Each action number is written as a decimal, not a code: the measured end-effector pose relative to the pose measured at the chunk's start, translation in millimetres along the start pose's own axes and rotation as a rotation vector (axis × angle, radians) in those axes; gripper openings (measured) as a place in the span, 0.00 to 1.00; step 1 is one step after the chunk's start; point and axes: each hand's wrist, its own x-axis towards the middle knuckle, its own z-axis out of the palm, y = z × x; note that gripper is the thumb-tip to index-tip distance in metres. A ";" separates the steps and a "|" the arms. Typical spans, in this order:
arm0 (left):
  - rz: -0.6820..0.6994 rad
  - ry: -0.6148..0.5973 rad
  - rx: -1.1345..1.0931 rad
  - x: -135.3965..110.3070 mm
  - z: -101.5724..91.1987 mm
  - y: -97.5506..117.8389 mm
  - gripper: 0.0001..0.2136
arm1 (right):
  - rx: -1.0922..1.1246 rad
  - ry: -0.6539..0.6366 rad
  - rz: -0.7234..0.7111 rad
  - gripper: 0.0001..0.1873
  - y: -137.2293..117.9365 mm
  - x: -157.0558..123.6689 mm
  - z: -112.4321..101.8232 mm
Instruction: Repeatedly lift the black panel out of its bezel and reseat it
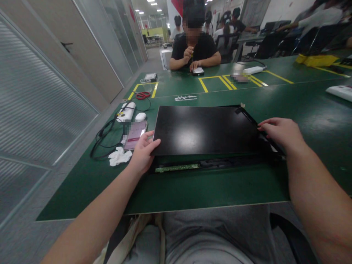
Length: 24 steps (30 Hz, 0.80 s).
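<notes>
One black panel point(206, 135), lying over one black frame point(236, 161) on the green table point(220, 194), both hands at its sides. Left hand point(143, 152) at 8–9 o'clock of the panel — thumb on top at the edge, other fingers round the side, clamped on it. Right hand point(284, 135) at 3 o'clock, thumb and fingertips close together at the right edge; couldn't tell if they gripped panel or frame. Count: one green circuit strip point(177, 168) showed in the frame at 7 o'clock. One phone point(136, 134) sat at 9 just beside the left hand, one crumpled tissue point(120, 157) at 8–9, one white rounded object point(140, 117) at 9–10, one red-handled tool point(143, 95) at 10. One co-worker point(195, 49) sat across the table at 12.
</notes>
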 end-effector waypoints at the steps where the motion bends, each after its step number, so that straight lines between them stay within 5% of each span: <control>1: 0.005 -0.001 -0.001 0.2 0.3 -0.4 0.27 | -0.010 -0.005 0.001 0.12 0.1 0.6 0.0; 24: -0.003 -0.023 0.039 -0.5 -0.5 0.3 0.27 | 0.046 0.019 0.016 0.09 4.0 4.5 0.6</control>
